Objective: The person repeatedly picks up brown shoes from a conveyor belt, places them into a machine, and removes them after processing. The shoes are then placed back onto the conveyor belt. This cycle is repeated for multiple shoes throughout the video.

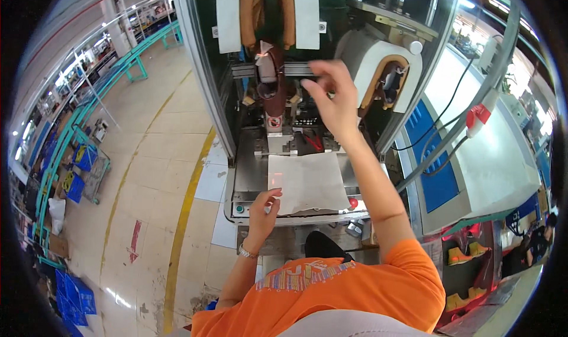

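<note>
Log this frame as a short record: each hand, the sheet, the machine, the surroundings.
Left hand: at the pale sheet's left edge; contact unclear
Right hand: raised before the machine, thumb and fingers apart, nothing visibly held
Sheet: on the metal table
Machine front: green button left, red button right
Far right: yellow shoes

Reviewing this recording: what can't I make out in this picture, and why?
All in the head view:
Right hand: exact fingertip outlines, blurred.
Left hand: whether its fingers pinch or merely touch the white, roughly rectangular sheet; too small to tell.
Grey metal worktop: the part under the sheet, covered by it.
White-and-tan arched machine part: its top, cut off by the upper edge.
</note>
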`<state>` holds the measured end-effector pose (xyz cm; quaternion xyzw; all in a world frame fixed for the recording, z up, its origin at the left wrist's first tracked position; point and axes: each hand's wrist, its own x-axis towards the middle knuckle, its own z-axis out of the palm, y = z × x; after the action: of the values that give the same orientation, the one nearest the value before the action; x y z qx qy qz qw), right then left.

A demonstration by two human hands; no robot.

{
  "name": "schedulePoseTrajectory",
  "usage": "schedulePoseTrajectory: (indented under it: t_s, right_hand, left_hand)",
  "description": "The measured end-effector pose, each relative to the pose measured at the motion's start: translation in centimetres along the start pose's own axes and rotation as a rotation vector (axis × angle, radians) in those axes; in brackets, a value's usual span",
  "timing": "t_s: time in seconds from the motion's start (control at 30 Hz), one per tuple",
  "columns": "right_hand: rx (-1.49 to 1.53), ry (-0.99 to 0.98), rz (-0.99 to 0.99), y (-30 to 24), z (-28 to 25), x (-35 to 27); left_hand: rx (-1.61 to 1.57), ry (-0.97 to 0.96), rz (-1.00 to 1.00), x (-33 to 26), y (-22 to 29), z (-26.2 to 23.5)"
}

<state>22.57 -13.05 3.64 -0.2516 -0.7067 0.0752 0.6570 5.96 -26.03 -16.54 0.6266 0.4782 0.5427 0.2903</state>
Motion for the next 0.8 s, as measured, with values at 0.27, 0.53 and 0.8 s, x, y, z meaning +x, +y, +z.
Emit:
schedulePoseTrajectory:
  t_s: [0.27, 0.53, 0.8]
  right_hand:
    - [-0.367, -0.127, -0.494, 1.1, 5.5, 7.5]
    - [0.01, -0.061, -0.143, -3.3, -3.0, 1.2]
    - [0.031, 0.045, 0.414, -0.5, -17.6, -8.1]
  left_hand:
    - [-0.026, 0.092, 0.058, 1.3, 2.3, -1.0]
    - [-0.935, 0.079, -0.25, 3.0, 5.1, -3.5]
    - [-1.069, -0.458, -0.23, 2.7, 10.4, 7.6]
